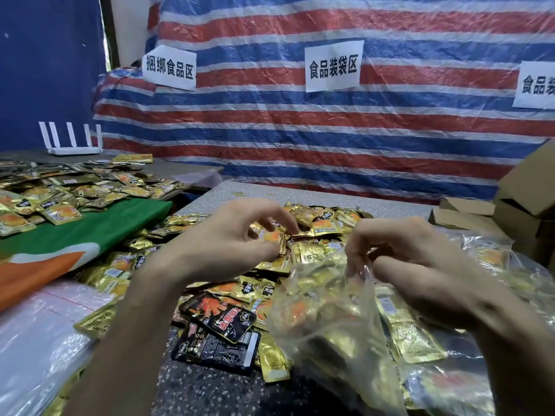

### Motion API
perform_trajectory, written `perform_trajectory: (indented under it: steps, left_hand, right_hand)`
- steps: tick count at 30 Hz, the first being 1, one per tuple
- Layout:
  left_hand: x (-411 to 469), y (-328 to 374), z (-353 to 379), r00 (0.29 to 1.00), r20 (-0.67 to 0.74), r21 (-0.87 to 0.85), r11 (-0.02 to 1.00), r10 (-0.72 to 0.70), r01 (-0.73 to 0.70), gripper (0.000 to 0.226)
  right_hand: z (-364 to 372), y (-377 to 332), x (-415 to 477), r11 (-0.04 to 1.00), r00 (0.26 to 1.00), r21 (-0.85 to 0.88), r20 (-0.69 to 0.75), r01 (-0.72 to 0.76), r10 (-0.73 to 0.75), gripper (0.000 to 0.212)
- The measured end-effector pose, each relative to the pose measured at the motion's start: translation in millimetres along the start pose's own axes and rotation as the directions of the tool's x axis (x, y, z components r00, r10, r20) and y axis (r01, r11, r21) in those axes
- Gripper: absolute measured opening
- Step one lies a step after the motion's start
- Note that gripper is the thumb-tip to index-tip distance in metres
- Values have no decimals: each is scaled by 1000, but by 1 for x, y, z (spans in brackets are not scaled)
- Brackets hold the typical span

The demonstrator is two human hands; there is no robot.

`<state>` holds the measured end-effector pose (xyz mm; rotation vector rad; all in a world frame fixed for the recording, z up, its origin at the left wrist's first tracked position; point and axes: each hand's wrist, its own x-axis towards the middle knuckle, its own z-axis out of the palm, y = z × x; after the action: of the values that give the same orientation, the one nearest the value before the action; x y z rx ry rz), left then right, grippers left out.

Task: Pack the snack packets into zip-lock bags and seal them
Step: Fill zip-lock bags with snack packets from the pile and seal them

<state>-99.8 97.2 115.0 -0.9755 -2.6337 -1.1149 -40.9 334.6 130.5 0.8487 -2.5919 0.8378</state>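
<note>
A heap of gold snack packets [318, 235] covers the speckled table [210, 388], with two black packets [219, 322] near the front. My left hand [228, 244] hovers over the heap and pinches one gold packet [274, 237] between thumb and curled fingers. My right hand [420, 265] grips the top edge of a clear zip-lock bag [327, 313], which hangs partly filled with gold packets. The bag's mouth sits just right of the pinched packet.
A stack of empty zip-lock bags [39, 331] lies at the front left. More gold packets [60, 193] lie on a green and orange cloth [90, 235]. Filled bags [486, 253] and cardboard boxes [525, 199] stand at the right. A striped tarp [300, 130] closes the back.
</note>
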Motion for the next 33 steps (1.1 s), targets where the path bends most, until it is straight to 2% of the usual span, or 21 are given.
perform_trajectory:
  steps: [2,4,6,9,16,20,25,27,30,33]
  left_hand:
    - [1,-3,3,990,140,-118,993,-7,24,43]
    - [2,-4,9,980,197,-174,985,31,4,55]
    - [5,-6,14,970,237,-179,984,61,-18,58]
    - [7,-6,17,945,307,-205,978,109,-46,49]
    - [5,5,16,947,273,-105,984,169,-145,44]
    - [3,13,17,960,223,-13,985,169,-171,46]
    - [1,21,21,956,229,70,976,184,-205,57]
    - [2,23,23,952,246,110,970,183,-215,50]
    - [3,20,27,960,264,243,957,91,-158,39]
    - [4,17,28,971,230,260,958,62,-123,13]
  right_hand:
    - [1,1,1,1000,1000,14,13,5,-5,15]
    - [2,3,1,999,1000,46,17,3,-4,10]
    - [2,5,1,998,1000,70,21,4,-5,16]
    - [1,7,0,997,999,71,33,-9,7,28]
    - [1,9,-3,997,997,49,54,-53,50,43]
    - [0,9,-3,996,997,60,49,-66,63,36]
    - [-1,10,-3,998,999,35,29,-43,42,40]
    - [-1,11,-3,999,998,16,29,-50,49,39]
    - [-1,12,-4,998,997,-13,45,-64,64,37]
    - [0,11,-6,998,992,-28,106,-63,66,42]
